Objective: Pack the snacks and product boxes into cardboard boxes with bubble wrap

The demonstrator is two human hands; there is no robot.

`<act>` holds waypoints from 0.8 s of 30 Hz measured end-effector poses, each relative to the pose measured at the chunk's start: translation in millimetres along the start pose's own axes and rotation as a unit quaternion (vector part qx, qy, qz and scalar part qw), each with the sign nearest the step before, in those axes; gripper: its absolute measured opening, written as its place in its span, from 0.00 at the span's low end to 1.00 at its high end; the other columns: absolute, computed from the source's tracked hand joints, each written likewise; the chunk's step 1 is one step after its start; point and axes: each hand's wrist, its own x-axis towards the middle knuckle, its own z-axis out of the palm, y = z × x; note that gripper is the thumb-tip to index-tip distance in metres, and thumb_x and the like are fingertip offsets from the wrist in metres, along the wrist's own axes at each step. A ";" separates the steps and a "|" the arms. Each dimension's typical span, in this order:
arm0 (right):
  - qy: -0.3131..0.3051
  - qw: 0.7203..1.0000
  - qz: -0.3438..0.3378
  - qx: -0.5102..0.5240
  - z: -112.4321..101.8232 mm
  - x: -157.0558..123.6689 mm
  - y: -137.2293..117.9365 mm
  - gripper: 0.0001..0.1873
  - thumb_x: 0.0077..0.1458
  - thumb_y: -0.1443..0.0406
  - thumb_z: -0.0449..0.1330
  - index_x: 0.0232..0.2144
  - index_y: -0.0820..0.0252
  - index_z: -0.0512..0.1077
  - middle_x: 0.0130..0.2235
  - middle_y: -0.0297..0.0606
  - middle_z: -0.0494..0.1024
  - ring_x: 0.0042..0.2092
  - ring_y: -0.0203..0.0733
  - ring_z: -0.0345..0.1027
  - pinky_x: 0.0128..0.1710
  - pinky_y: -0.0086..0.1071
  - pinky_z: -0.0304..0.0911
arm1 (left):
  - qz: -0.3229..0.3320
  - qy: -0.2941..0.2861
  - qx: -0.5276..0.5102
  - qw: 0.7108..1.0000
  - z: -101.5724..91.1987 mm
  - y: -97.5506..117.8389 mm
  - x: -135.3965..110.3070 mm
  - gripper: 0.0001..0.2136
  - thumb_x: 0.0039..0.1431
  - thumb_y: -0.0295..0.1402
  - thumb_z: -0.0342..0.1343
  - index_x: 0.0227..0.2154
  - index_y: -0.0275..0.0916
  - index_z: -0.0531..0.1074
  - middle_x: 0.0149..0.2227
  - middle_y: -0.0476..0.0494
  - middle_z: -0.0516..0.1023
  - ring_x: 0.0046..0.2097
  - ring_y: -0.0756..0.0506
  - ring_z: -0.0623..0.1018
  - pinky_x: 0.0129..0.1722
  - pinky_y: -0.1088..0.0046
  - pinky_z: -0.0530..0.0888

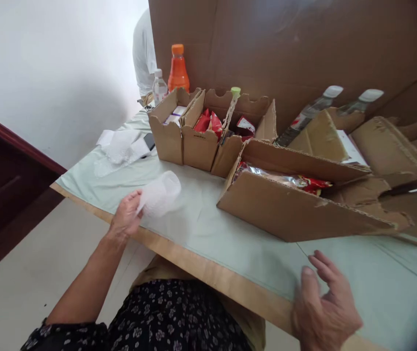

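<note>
My left hand (127, 214) pinches a translucent white sheet (161, 194) by its near end; it looks like bubble wrap curled into a loose roll. The sheet hangs just above the pale green tablecloth (197, 229). Over the table's front edge, at the lower right, is my right hand (325, 304), slightly blurred, with its fingers apart and nothing in it. Nearest to that hand stands a long cardboard box (296, 214) with shiny red packets (308, 184) inside. More white plastic wrap (122, 146) lies crumpled at the table's left end.
Narrow cardboard bins (201, 148) with packets and small boxes line the table's back. Behind them stand an orange bottle (178, 70), a small clear bottle (159, 87) and tilted clear bottles (308, 114) against a tall cardboard panel (267, 44). A person in a pale shirt (144, 53) is partly hidden behind it.
</note>
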 end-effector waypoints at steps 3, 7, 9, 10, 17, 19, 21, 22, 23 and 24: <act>-0.117 0.987 -0.026 0.109 2.1 -26.8 -36.6 0.20 0.63 0.59 0.63 0.56 0.56 0.75 0.60 0.49 0.76 0.60 0.57 0.71 0.59 0.55 0.67 | -0.070 -0.090 -0.038 0.993 26.3 -16.6 -37.7 0.20 0.33 0.42 0.74 0.29 0.37 0.76 0.24 0.51 0.77 0.26 0.51 0.73 0.26 0.77 0.69; -0.281 0.933 0.029 0.224 19.7 -45.5 -75.1 0.46 0.57 0.52 0.69 0.71 0.47 0.56 0.70 0.47 0.65 0.65 0.58 0.66 0.59 0.54 0.69 | -0.149 -0.199 -0.058 0.967 63.2 -41.3 -81.8 0.20 0.36 0.42 0.76 0.29 0.36 0.76 0.25 0.51 0.77 0.25 0.53 0.72 0.25 0.78 0.69; -0.288 0.920 0.091 0.248 28.9 -46.4 -83.1 0.53 0.52 0.50 0.72 0.73 0.49 0.53 0.69 0.49 0.66 0.64 0.59 0.67 0.61 0.55 0.67 | -0.181 -0.248 -0.068 0.949 73.1 -49.1 -100.0 0.19 0.39 0.42 0.76 0.30 0.36 0.76 0.26 0.50 0.78 0.26 0.52 0.74 0.28 0.77 0.72; -0.273 0.918 0.127 0.258 32.4 -45.7 -83.6 0.52 0.51 0.50 0.72 0.72 0.51 0.55 0.67 0.50 0.69 0.62 0.58 0.70 0.60 0.55 0.68 | -0.195 -0.268 -0.079 0.940 75.0 -51.2 -106.8 0.18 0.41 0.41 0.75 0.30 0.35 0.77 0.27 0.49 0.79 0.27 0.51 0.75 0.29 0.77 0.73; -0.067 0.918 0.234 0.313 28.2 -36.9 -41.8 0.26 0.56 0.55 0.66 0.53 0.58 0.71 0.50 0.48 0.82 0.50 0.48 0.77 0.49 0.45 0.74 | -0.330 -0.242 -0.212 0.888 61.2 -50.4 -111.8 0.14 0.56 0.24 0.62 0.46 0.35 0.76 0.26 0.47 0.80 0.27 0.50 0.78 0.30 0.75 0.77; -0.037 0.956 0.170 0.236 17.7 -37.6 -30.8 0.22 0.57 0.56 0.65 0.51 0.58 0.73 0.55 0.50 0.79 0.55 0.50 0.75 0.52 0.47 0.73 | -0.350 -0.197 -0.232 0.886 56.2 -50.2 -112.2 0.12 0.60 0.23 0.56 0.47 0.35 0.74 0.33 0.42 0.83 0.32 0.48 0.82 0.34 0.72 0.79; -0.033 0.985 0.092 0.142 5.4 -41.4 -27.0 0.21 0.59 0.57 0.64 0.52 0.57 0.74 0.61 0.51 0.74 0.60 0.52 0.71 0.55 0.50 0.72 | -0.343 -0.178 -0.245 0.889 49.7 -50.5 -115.7 0.10 0.64 0.24 0.52 0.47 0.36 0.72 0.41 0.37 0.84 0.38 0.46 0.84 0.37 0.71 0.80; -0.040 0.992 0.060 0.105 -0.6 -44.5 -28.3 0.21 0.60 0.57 0.63 0.54 0.56 0.74 0.63 0.50 0.72 0.62 0.53 0.69 0.55 0.52 0.71 | -0.330 -0.182 -0.244 0.894 45.5 -51.0 -118.3 0.10 0.65 0.26 0.52 0.47 0.36 0.72 0.42 0.36 0.84 0.39 0.45 0.84 0.38 0.70 0.80; -0.053 0.995 0.032 0.079 -5.8 -48.1 -31.8 0.21 0.61 0.57 0.63 0.55 0.55 0.74 0.64 0.50 0.71 0.63 0.54 0.68 0.56 0.53 0.70 | -0.309 -0.192 -0.235 0.902 40.7 -51.9 -120.9 0.09 0.65 0.28 0.52 0.47 0.36 0.71 0.42 0.36 0.83 0.39 0.45 0.84 0.37 0.70 0.79; -0.069 0.996 0.007 0.061 -9.9 -52.1 -37.4 0.22 0.62 0.56 0.62 0.56 0.54 0.73 0.65 0.49 0.71 0.64 0.55 0.67 0.57 0.55 0.69 | -0.277 -0.206 -0.214 0.914 35.6 -53.1 -123.4 0.10 0.64 0.30 0.54 0.47 0.37 0.70 0.40 0.38 0.83 0.37 0.45 0.83 0.36 0.70 0.79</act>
